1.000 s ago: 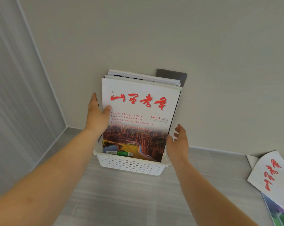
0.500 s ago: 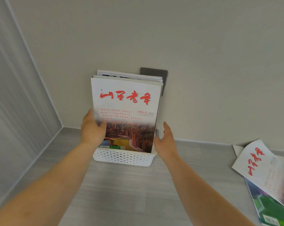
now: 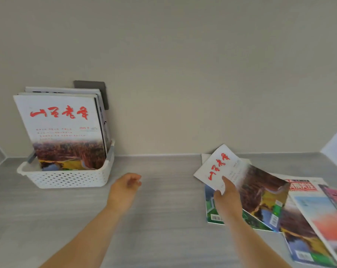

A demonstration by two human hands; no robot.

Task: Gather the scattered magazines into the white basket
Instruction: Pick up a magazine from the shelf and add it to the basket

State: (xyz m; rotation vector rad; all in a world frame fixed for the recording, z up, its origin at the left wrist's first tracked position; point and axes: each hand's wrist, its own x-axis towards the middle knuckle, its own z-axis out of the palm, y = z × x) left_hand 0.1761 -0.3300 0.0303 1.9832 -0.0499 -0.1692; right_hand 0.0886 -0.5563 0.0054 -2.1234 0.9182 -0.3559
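You are holding your right hand (image 3: 228, 199) stretched out to the right, thumb pressing on the cover. It is pinching the edge of a white magazine with red lettering (image 3: 239, 171), which is tilting up off a green magazine (image 3: 210, 207) in the scattered pile; the fingers underneath are hidden. Your left hand (image 3: 125, 188) is hovering over the grey surface (image 3: 163, 229) near the white basket (image 3: 67, 179), fingers loosely curled, gripping nothing. The basket is holding several upright magazines (image 3: 61, 128), which are leaning back against the wall (image 3: 183, 74).
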